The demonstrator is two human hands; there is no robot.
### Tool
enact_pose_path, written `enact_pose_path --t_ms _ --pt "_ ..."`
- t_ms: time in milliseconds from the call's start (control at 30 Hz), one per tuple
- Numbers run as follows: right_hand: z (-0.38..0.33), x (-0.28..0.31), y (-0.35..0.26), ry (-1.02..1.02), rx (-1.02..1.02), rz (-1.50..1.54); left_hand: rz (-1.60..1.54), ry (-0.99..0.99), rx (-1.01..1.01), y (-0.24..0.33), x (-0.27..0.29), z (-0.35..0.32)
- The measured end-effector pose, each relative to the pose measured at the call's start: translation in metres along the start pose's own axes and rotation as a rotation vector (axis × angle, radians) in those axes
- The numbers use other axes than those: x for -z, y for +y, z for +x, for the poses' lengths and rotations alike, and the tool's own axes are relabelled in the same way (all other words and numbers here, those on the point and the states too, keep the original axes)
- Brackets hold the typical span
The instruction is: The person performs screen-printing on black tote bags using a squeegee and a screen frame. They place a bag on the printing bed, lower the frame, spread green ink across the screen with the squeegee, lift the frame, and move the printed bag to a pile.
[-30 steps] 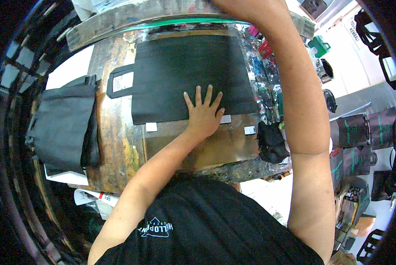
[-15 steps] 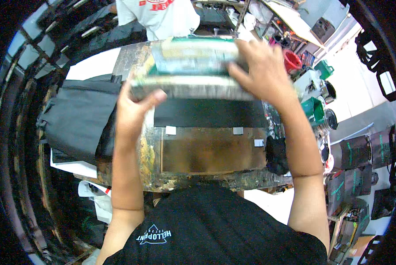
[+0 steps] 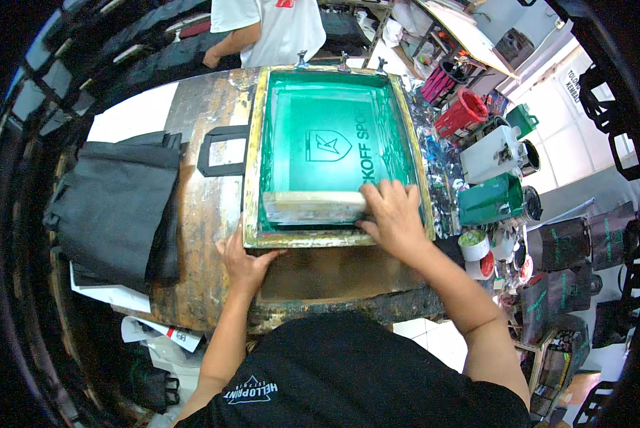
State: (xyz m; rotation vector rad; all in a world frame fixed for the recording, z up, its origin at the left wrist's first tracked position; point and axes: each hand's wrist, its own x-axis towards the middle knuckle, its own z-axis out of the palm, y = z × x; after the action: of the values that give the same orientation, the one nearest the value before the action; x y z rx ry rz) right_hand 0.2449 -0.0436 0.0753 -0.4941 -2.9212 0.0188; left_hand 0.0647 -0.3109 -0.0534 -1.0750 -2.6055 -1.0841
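A screen printing frame (image 3: 251,207) with worn, yellowish wooden edges lies flat on the work table. Green ink covers its mesh (image 3: 298,114), where a shield design and lettering show. My left hand (image 3: 243,267) grips the frame's near left corner, thumb along the near edge. In my right hand (image 3: 395,217) is the right end of a wooden squeegee (image 3: 316,207), which stands across the near part of the mesh. The handle of a black fabric bag (image 3: 209,153) sticks out left from under the frame; the rest of that bag is hidden.
Black bags (image 3: 113,207) lie stacked on the table (image 3: 199,250) at left. Clamps (image 3: 343,63) sit behind the frame. Ink tubs, a red bucket (image 3: 463,110) and a green container (image 3: 488,200) stand at right. Another person (image 3: 277,32) is across the table.
The raised frame has come down flat over the black bag and board. My right hand has moved nearer with the squeegee; my left hand has come down with the frame's near edge.
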Motion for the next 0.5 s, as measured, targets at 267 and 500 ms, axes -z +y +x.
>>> enact_pose_path --t_ms 267,500 --pt "0.08 -0.045 0.033 0.144 -0.031 -0.045 -0.014 -0.035 -0.023 -0.012 0.0 -0.003" --pt "0.204 -0.077 0.123 0.21 -0.008 -0.142 -0.117 -0.023 0.063 0.002 0.004 0.005"
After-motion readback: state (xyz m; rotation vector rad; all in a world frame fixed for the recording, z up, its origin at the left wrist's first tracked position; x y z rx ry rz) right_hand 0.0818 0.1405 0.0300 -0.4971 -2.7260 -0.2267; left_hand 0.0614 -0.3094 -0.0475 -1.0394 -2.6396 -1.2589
